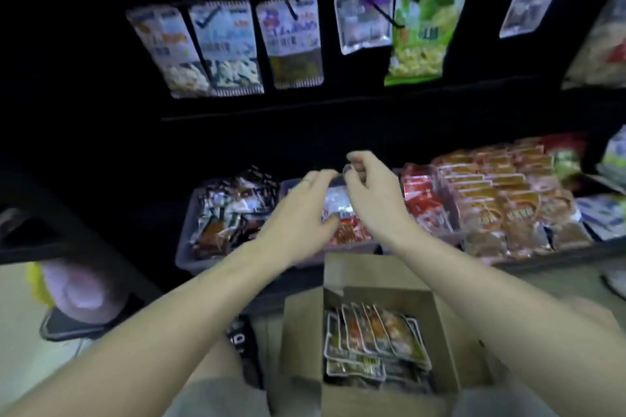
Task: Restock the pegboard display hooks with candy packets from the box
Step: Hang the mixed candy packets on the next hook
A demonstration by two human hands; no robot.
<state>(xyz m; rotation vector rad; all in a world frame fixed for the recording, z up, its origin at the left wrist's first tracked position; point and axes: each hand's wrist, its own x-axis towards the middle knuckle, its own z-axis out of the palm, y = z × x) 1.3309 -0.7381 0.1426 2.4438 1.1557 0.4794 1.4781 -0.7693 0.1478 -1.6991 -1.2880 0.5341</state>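
An open cardboard box (pixel 355 272) stands at the bottom centre with a row of candy packets (pixel 374 337) upright inside. Both my arms reach over it toward a grey bin (pixel 184 240) on the low shelf. My left hand (pixel 299 213) hovers over the bin with fingers stretched forward, its thumb beside a red and white packet (pixel 338 209). To its right, my right hand (pixel 371 189) has curled fingers; blur hides whether it pinches anything. Above, the dark pegboard hooks (pixel 382 11) carry hanging packets (pixel 225 47).
A green bag (pixel 421 31) hangs right of centre on the pegboard. Stacked red and brown packets (pixel 491 193) fill the shelf to the right, and dark foil packets (pixel 233 209) fill the left bin. A pink object (pixel 79 287) lies on the floor at left.
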